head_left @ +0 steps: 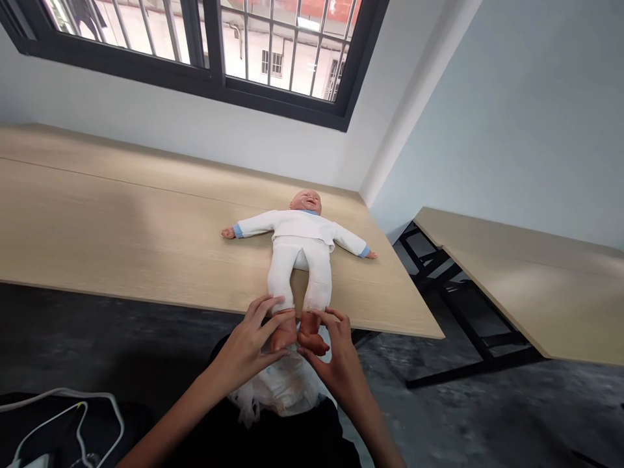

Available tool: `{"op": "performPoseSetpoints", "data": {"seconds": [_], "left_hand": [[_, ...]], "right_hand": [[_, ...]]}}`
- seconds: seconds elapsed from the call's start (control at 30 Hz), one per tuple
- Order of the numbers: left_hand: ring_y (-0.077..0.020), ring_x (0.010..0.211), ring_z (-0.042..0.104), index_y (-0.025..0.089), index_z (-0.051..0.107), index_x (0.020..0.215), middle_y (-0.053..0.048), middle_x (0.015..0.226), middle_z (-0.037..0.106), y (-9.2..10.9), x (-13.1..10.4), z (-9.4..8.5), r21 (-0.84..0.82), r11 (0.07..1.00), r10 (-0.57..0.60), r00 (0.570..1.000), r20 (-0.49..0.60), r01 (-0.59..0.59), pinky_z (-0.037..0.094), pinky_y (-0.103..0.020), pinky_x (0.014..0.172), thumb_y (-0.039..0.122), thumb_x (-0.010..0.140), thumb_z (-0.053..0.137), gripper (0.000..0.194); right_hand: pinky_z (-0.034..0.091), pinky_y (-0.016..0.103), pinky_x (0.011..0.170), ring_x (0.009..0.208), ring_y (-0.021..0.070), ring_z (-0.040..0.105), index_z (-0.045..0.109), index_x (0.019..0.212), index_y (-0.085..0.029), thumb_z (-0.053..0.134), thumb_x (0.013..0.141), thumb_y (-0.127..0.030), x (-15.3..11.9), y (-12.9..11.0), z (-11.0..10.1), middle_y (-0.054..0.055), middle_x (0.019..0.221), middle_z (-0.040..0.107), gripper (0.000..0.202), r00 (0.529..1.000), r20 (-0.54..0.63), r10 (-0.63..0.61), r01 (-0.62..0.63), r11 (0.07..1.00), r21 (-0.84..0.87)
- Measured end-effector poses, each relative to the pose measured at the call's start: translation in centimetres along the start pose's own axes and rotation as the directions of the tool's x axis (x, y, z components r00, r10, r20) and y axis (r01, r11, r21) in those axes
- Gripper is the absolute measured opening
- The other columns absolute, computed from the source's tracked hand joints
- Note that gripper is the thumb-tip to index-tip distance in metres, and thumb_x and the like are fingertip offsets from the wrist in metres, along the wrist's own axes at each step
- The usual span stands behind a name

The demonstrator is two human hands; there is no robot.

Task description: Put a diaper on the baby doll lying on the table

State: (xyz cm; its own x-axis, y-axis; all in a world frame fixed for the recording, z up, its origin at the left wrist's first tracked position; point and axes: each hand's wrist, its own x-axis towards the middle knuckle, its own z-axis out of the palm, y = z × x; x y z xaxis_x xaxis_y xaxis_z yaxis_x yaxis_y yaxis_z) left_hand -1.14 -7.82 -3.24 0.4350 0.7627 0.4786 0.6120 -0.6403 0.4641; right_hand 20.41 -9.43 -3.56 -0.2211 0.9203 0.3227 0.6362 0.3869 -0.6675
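A baby doll (307, 224) lies on its back on the wooden table (121, 240), arms spread, head toward the window. It wears a white top with blue cuffs and collar and white trousers (281, 270). Its bare feet reach past the table's near edge. My left hand (256, 335) grips the doll's foot on the left, fingers at the trouser hem and thumb under the foot. Around the other foot (311, 331), my right hand (338, 348) closes in the same way. A crumpled white plastic bag (287, 388) rests on my lap below the feet.
A barred window (287, 52) is set in the wall behind the table. To the right, across a gap, stands a second table (531, 273) with black metal legs. White cables (80, 394) lie on a dark surface at the lower left.
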Motion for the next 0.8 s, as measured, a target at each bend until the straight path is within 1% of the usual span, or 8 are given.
{"op": "performPoseSetpoints", "data": {"seconds": [0.1, 0.2, 0.33, 0.47, 0.57, 0.67, 0.73, 0.8], "left_hand": [[-0.0309, 0.131, 0.04, 0.023, 0.05, 0.132, -0.012, 0.134, 0.05, 0.0, 0.0, 0.1, -0.003, 1.0, 0.022, 1.0, -0.012, -0.022, 0.049, -0.048, 0.102, 0.022, 0.083, 0.069, 0.053], [-0.0305, 0.13, 0.041, 0.023, 0.048, 0.133, -0.011, 0.136, 0.051, 0.0, 0.0, 0.3, 0.006, 0.999, 0.036, 0.999, -0.017, -0.036, 0.048, -0.049, 0.103, 0.021, 0.084, 0.068, 0.053], [-0.0297, 0.129, 0.043, 0.023, 0.047, 0.134, -0.01, 0.137, 0.052, -0.1, 0.0, 0.4, 0.015, 0.999, 0.046, 0.999, -0.014, -0.046, 0.046, -0.05, 0.105, 0.02, 0.083, 0.069, 0.056], [-0.0289, 0.129, 0.045, 0.022, 0.05, 0.133, -0.011, 0.136, 0.054, 0.1, 0.0, 0.3, 0.041, 0.998, 0.053, 0.998, -0.039, -0.052, 0.047, -0.049, 0.105, 0.022, 0.084, 0.067, 0.052], [-0.0288, 0.13, 0.046, 0.021, 0.051, 0.133, -0.011, 0.137, 0.055, 0.1, 0.0, 0.4, 0.087, 0.994, 0.073, 0.996, -0.041, -0.069, 0.048, -0.047, 0.104, 0.023, 0.086, 0.064, 0.049], [-0.0311, 0.13, 0.047, 0.019, 0.051, 0.134, -0.013, 0.139, 0.054, 0.1, -0.1, 0.9, 0.179, 0.979, 0.106, 0.994, -0.032, -0.099, 0.047, -0.048, 0.104, 0.024, 0.087, 0.062, 0.049], [-0.0324, 0.131, 0.047, 0.018, 0.049, 0.136, -0.014, 0.141, 0.052, 0.3, -0.1, 0.9, 0.231, 0.968, 0.109, 0.994, -0.021, -0.102, 0.046, -0.049, 0.103, 0.023, 0.088, 0.059, 0.049], [-0.0322, 0.131, 0.046, 0.02, 0.047, 0.137, -0.014, 0.141, 0.051, 0.7, 0.1, 0.2, 0.21, 0.973, 0.097, 0.995, -0.004, -0.094, 0.045, -0.049, 0.103, 0.025, 0.089, 0.059, 0.049]], "right_hand": [[0.054, 0.044, 0.093, 0.112, 0.0257, 0.056, 0.035, 0.14, -0.036, 0.069, 0.082, -0.02, 0.1, -0.4, -0.2, 0.01, 0.134, 0.032, 0.069, 0.999, 0.039, 0.03, -0.028, 0.998, -0.049], [0.053, 0.046, 0.095, 0.113, 0.0269, 0.055, 0.037, 0.141, -0.038, 0.069, 0.082, -0.018, 0.2, -0.5, -0.1, 0.009, 0.134, 0.032, 0.071, 0.998, 0.056, 0.029, -0.024, 0.996, -0.091], [0.054, 0.045, 0.091, 0.108, 0.0259, 0.057, 0.04, 0.138, -0.038, 0.069, 0.081, -0.018, 0.2, -0.3, 0.0, 0.009, 0.134, 0.033, 0.068, 0.998, 0.039, 0.038, -0.035, 0.995, -0.089], [0.055, 0.043, 0.09, 0.107, 0.0249, 0.059, 0.043, 0.135, -0.038, 0.072, 0.078, -0.016, 0.1, 0.0, 0.1, 0.008, 0.134, 0.035, 0.068, 0.999, 0.018, 0.035, -0.033, 0.997, -0.071], [0.055, 0.042, 0.091, 0.113, 0.0261, 0.058, 0.044, 0.134, -0.038, 0.071, 0.079, -0.016, 0.1, 0.1, 0.2, 0.007, 0.134, 0.036, 0.066, 0.999, 0.014, 0.034, -0.033, 0.998, -0.06], [0.054, 0.042, 0.092, 0.114, 0.0251, 0.058, 0.042, 0.135, -0.037, 0.068, 0.082, -0.017, 0.2, 0.1, 0.3, 0.008, 0.136, 0.036, 0.063, 0.999, 0.018, 0.045, -0.044, 0.998, -0.045], [0.052, 0.042, 0.095, 0.116, 0.0249, 0.057, 0.041, 0.137, -0.038, 0.068, 0.082, -0.017, 0.3, 0.0, -0.2, 0.008, 0.139, 0.036, 0.064, 0.998, 0.04, 0.049, -0.048, 0.998, -0.04], [0.049, 0.042, 0.1, 0.123, 0.0253, 0.053, 0.037, 0.141, -0.037, 0.07, 0.081, -0.02, 0.3, 0.0, -1.6, 0.007, 0.14, 0.037, 0.071, 0.993, 0.112, 0.044, -0.043, 0.999, -0.011]]}}
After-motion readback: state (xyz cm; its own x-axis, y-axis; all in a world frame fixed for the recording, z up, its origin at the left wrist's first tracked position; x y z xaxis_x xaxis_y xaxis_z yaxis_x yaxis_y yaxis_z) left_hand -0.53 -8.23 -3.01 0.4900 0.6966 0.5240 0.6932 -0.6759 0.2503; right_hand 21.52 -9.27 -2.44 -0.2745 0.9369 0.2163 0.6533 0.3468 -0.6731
